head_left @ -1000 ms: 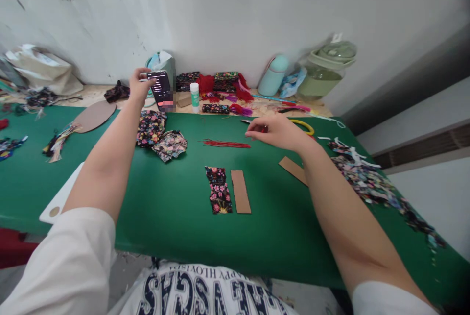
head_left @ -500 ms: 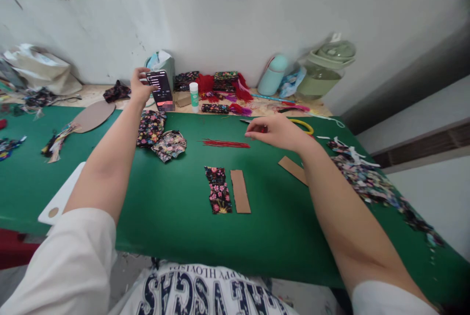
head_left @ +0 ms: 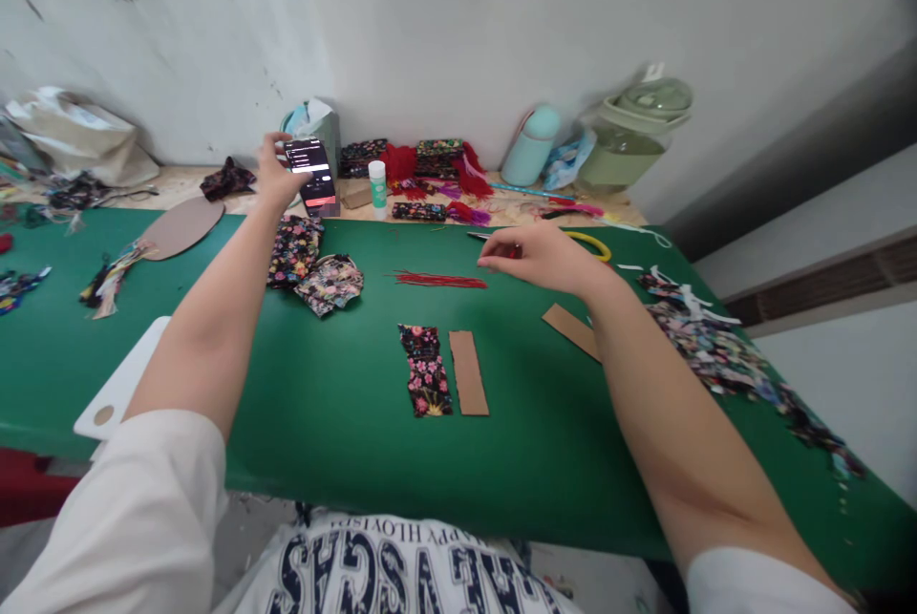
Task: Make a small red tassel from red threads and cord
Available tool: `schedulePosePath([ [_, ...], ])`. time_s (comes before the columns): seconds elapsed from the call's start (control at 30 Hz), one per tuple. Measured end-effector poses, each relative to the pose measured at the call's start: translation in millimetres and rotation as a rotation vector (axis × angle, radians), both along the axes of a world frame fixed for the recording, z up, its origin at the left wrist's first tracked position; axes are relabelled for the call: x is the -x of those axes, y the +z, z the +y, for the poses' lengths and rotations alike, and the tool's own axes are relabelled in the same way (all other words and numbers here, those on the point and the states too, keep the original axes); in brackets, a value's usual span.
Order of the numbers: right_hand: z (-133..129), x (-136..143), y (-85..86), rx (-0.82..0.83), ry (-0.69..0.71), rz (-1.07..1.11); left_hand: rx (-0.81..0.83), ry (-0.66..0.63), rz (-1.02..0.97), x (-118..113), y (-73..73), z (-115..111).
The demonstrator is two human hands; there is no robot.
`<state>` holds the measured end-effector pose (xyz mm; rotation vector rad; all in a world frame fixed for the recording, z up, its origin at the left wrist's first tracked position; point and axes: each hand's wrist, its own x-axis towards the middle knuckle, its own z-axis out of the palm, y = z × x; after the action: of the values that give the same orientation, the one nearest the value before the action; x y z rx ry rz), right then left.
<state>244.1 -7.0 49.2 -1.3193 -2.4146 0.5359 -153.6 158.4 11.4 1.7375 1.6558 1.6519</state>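
My left hand [head_left: 276, 173] is at the left edge of a smartphone [head_left: 324, 186] with a lit screen, which leans back at the far side of the table. Its thumb lies over the screen and its fingers curl at the upper edge. My right hand [head_left: 534, 256] is bent down with curled fingers; a small red bit shows between them, too hidden to name. Behind that hand are scissors with a yellow handle [head_left: 598, 249]. Red threads [head_left: 440, 281] lie just left of it. Nearer me are a floral fabric strip [head_left: 428, 375] and a cardboard strip [head_left: 469, 375].
A glue stick [head_left: 377, 189] stands behind the green tabletop [head_left: 336, 413]. Crumpled floral fabric [head_left: 330, 284] lies near my left forearm. Another cardboard strip [head_left: 569, 329] and fabric scraps [head_left: 709, 347] are at right. A blue bottle [head_left: 531, 146] and a green jug [head_left: 623, 151] stand against the wall.
My left thumb stays over the phone, and the highlighted part of its screen looks slightly different. My right hand has not visibly moved.
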Motion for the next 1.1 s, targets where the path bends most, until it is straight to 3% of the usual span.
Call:
schedulePosePath([
  [0.2,1,0,-0.8,0.019,0.010,-0.019,0.025,0.019,0.104,-14,0.7,-17],
  [0.6,2,-3,-3.0,0.020,-0.003,-0.024,0.048,0.102,0.211,-27,1.2,-26],
  [0.73,1,-3,-2.2,0.019,-0.017,-0.013,0.061,0.093,0.254,-28,-0.2,-25],
  [0.9,1,-4,-1.2,0.029,-0.024,-0.006,0.068,0.040,0.452,-25,-5.6,-20],
  [1.1,0,-5,0.3,0.027,-0.029,0.007,0.036,0.139,0.330,-19,-12.6,-10],
])
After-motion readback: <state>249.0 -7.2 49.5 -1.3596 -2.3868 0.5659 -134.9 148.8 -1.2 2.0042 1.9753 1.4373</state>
